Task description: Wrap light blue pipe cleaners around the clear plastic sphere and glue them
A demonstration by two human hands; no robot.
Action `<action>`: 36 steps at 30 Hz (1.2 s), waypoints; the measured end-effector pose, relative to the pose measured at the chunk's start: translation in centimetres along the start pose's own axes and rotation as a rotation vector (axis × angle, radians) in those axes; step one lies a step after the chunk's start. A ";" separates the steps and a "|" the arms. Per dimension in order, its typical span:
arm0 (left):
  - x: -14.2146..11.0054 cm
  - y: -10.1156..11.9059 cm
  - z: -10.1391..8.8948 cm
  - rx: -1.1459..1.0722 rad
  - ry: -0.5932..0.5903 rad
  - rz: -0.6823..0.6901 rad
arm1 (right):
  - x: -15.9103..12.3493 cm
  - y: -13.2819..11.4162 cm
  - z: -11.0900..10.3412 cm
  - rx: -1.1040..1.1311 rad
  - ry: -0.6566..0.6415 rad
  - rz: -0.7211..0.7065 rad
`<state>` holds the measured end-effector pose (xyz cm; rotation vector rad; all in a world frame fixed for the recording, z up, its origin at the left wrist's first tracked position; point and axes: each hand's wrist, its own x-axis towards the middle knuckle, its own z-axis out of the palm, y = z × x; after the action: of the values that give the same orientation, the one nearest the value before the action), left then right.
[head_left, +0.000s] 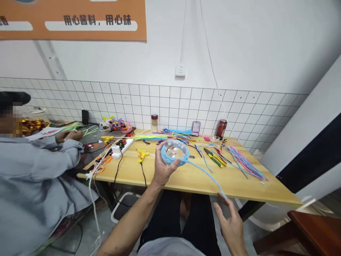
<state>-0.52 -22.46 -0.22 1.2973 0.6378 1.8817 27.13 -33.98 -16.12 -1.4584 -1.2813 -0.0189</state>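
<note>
The left hand is closed around the near-left side of a blue-wound ring, thumb pressed over the front coils, holding it tilted above the wooden table. From the ring a loose blue strand runs out toward the lower right, ending at the fingertips of the right hand; whether those pinch it or only touch it I can't tell. Left of the ring lies a yellow glue gun; right of it are green-handled pliers and, farther off, a bundle of pink and blue strands. Well to the ring's left, a co-worker's hands are busy with something too small to make out. To my eye, if that left thumb eased, the outer coils might spring loose or slide over one another; a hard tug on the strand could drag them askew, and a weak hold would let its end slip away. The palm hides the ring's underside, so I can't see how the coils are fixed. The pale patches inside it are unclear, and the co-worker's body is cut off at the far left.
</note>
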 end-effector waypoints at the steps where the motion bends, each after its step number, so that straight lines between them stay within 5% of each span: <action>1: -1.1 0.0 -0.7 0.001 0.007 0.003 | -2.3 0.5 -0.4 0.017 -0.064 0.124; 5: -4.6 -0.2 -2.6 -0.089 0.008 -0.074 | -9.2 -0.9 -1.0 0.270 -0.393 0.488; 9: -7.6 -0.3 -3.6 -0.236 0.055 -0.280 | -11.5 -4.6 -0.6 0.568 -0.969 0.469; 12: -9.9 -1.0 -4.6 -0.291 0.118 -0.412 | -11.2 -6.0 -0.3 0.578 -1.057 0.464; 17: -11.1 -3.4 -5.6 -0.287 0.182 -0.569 | -9.7 -5.9 0.4 0.577 -1.009 0.470; 22: -7.6 -5.4 -3.5 -0.266 0.144 -0.565 | -4.0 -5.2 1.6 0.613 -0.906 0.509; 24: -5.7 -6.1 -2.2 -0.254 0.145 -0.556 | -0.4 -5.5 2.6 0.672 -0.749 0.496; 29: -2.5 -7.1 0.8 -0.245 0.075 -0.590 | 7.7 -8.4 5.8 0.771 -0.367 0.293; 36: -1.0 -7.8 2.4 -0.246 -0.083 -0.769 | 12.2 -9.9 6.5 0.483 -0.220 -0.026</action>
<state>4.24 -18.65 -5.69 0.7987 0.7058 1.2176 21.35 -23.57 -4.02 -1.0456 -1.3647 0.4171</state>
